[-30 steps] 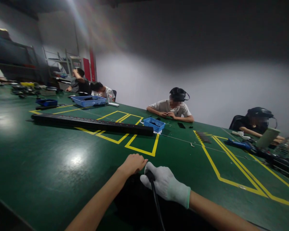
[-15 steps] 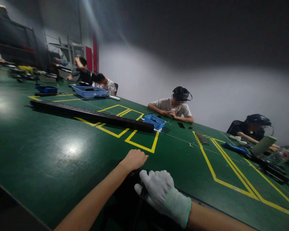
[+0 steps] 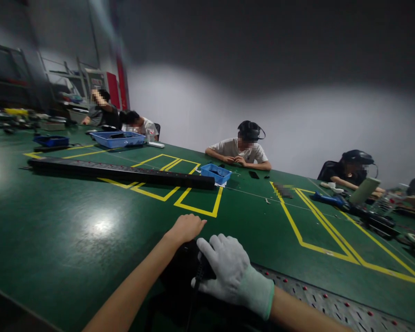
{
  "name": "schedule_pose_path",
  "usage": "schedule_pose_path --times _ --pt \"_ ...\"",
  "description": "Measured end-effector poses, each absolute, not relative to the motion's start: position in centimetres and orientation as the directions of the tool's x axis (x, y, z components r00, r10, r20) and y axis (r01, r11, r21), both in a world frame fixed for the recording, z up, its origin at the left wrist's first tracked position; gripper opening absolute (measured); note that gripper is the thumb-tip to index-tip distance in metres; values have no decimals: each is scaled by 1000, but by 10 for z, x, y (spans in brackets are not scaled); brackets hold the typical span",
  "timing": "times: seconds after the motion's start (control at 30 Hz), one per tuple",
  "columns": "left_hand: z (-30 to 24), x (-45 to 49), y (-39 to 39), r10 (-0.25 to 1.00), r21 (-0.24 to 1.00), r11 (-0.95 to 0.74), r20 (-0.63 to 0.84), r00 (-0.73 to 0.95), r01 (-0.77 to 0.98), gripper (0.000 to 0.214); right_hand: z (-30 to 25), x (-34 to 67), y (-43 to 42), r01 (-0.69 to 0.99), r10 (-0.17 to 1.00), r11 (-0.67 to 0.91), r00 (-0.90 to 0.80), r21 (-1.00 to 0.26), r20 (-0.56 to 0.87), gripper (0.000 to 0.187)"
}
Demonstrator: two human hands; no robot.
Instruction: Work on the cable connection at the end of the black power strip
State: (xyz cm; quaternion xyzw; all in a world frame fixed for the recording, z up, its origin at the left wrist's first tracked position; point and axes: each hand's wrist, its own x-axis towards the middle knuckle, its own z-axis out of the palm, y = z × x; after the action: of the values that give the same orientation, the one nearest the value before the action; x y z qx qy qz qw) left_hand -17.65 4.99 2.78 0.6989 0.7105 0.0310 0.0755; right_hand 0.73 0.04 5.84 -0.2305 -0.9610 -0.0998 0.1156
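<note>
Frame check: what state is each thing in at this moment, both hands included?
left hand: bare, resting on the dark object, grasp unclear
right hand: gloved, closed around the black cable
long black bar: lying flat on the green table
small blue bin: upright, open-topped, at the bar's end
large blue tray: upright, holding dark items
perforated strip: lying flat

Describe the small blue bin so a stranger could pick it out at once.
On the green table, follow the long black bar to its right end. The small blue bin sits there; the wide blue tray lies far left.
</note>
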Motion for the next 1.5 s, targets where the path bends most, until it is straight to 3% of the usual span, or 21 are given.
schedule_pose_path --times 0.1,0.2,0.3,0.5,0.77,0.83,0.93,1.0,1.13,1.5 --pt "28 -178 52 992 133 9 -124 7 991 33 69 -2 12 217 155 960 -938 175 311 73" --pt "28 -178 53 986 127 14 -166 7 992 33 70 -15 26 -106 -153 979 -944 171 291 49" --pt "29 -179 55 984 114 26 -179 -5 993 32 61 -25 38 -220 -235 972 -913 82 334 24" --pt "27 -180 59 981 93 40 -194 -22 995 32 46 -25 43 -194 -187 981 -885 26 426 18" --pt "26 -178 58 983 101 52 -183 -33 994 44 55 -24 40 -158 -182 983 -897 92 403 27" --pt "27 -178 57 985 104 46 -172 -27 994 52 55 -22 35 -80 -125 988 -916 133 381 27" --pt "28 -177 55 987 100 33 -158 -17 994 58 48 -18 25 188 102 961 -923 203 370 26" --pt "27 -178 55 988 95 27 -155 -12 995 58 42 -16 20 312 188 914 -892 259 411 27" --pt "24 -180 57 985 89 27 -170 -12 996 58 36 -16 17 337 180 893 -875 298 450 28" --pt "20 -183 59 985 116 11 -173 9 993 57 38 -18 16 440 363 886 -856 149 368 28"
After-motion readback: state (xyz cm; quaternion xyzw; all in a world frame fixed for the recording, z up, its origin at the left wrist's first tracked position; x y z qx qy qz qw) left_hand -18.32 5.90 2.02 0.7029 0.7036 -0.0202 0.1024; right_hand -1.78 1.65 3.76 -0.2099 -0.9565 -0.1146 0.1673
